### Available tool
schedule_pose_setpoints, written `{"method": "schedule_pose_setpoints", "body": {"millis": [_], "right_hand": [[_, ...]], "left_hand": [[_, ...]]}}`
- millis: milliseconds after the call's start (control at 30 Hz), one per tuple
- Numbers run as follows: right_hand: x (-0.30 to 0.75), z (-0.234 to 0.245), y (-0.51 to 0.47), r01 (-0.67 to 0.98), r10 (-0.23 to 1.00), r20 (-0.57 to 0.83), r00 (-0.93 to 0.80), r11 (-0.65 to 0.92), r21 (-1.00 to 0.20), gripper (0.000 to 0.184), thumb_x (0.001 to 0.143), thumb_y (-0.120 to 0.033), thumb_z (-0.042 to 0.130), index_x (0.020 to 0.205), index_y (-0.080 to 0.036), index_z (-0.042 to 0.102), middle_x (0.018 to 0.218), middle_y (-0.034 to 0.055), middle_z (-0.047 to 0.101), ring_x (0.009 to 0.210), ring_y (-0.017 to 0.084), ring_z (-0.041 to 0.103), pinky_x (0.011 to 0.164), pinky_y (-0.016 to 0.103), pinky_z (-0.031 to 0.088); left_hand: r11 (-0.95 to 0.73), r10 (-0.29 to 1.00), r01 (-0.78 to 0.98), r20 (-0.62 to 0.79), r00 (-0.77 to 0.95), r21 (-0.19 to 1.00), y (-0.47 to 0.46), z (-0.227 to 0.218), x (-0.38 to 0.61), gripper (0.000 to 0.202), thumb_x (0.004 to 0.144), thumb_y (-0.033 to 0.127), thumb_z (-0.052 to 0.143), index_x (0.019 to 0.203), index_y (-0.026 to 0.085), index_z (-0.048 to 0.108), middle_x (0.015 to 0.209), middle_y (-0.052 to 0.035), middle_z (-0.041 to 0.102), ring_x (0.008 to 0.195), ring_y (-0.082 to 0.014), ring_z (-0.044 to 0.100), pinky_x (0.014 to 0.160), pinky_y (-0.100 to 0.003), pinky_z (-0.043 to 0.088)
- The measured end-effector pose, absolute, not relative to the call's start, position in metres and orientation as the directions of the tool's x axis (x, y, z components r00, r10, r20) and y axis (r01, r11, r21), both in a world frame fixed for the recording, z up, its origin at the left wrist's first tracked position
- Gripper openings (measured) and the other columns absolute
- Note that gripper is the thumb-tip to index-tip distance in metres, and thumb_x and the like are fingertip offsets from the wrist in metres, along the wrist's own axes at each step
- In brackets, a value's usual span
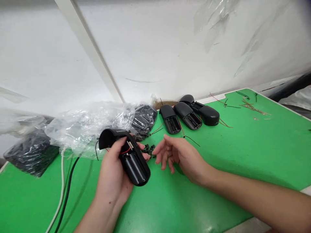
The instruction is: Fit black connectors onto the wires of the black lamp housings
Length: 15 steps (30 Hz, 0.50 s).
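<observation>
The left hand (113,168) is clamped on an open casing (136,170); the right hand (182,155), near right, is empty, fingers parted. Likely mid-assembly; the next move seemingly calls for keeping the wire (126,151) clear.

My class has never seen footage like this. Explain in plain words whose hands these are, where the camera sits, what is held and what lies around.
There is no machine here: one person works with two bare hands. The single picture comes from a camera on that person's head, looking forward and down. The left hand holds a black, rounded plastic housing. The right hand is beside it, apparently holding nothing. On the green tabletop are similar black housings, clear plastic bags with dark contents, small black parts, thin reddish wires, a white cable and a black cable.
</observation>
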State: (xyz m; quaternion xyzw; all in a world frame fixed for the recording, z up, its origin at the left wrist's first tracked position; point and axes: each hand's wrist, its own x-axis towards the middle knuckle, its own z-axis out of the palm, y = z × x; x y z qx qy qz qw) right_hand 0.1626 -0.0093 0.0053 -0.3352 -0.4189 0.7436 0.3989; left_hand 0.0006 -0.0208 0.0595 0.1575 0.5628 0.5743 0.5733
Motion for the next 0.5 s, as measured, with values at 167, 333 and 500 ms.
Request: {"method": "schedule_pose_setpoints", "body": {"millis": [167,333,500], "right_hand": [[0.167,0.006,-0.002,-0.334,0.923,-0.14,-0.358,-0.267,-0.904,0.051,0.1,-0.054,0.047,0.088,-0.01,0.071,0.073,0.0088,0.066,0.055,0.014,0.059,0.043,0.021,0.04],[0.168,0.008,-0.001,-0.338,0.938,-0.117,-0.328,-0.232,-0.912,0.051,0.1,-0.054,0.048,0.087,-0.01,0.071,0.071,0.008,0.066,0.055,0.013,0.059,0.044,0.022,0.04],[0.169,0.009,-0.002,-0.319,0.935,-0.106,-0.337,-0.219,-0.922,0.05,0.1,-0.052,0.049,0.086,-0.01,0.071,0.072,0.0079,0.066,0.056,0.014,0.058,0.044,0.023,0.04]], "left_hand": [[0.317,0.845,-0.398,-0.447,-0.294,0.861,-0.016,0.064,-0.009,0.031,0.071,0.026,0.07,0.098,0.013,0.063,0.088,-0.009,0.071,0.065,-0.0228,0.069,0.055,-0.031,0.057],[0.181,0.952,0.056,-0.161,-0.259,0.982,-0.014,0.056,-0.028,0.052,0.066,0.031,0.083,0.111,0.023,0.058,0.09,0.0001,0.066,0.071,-0.0197,0.066,0.065,-0.031,0.055],[0.0,0.993,0.789,0.095,-0.075,0.614,-0.011,0.058,-0.05,0.056,0.08,0.032,0.068,0.133,0.026,0.052,0.106,-0.0048,0.069,0.096,-0.027,0.066,0.083,-0.037,0.049]]}}
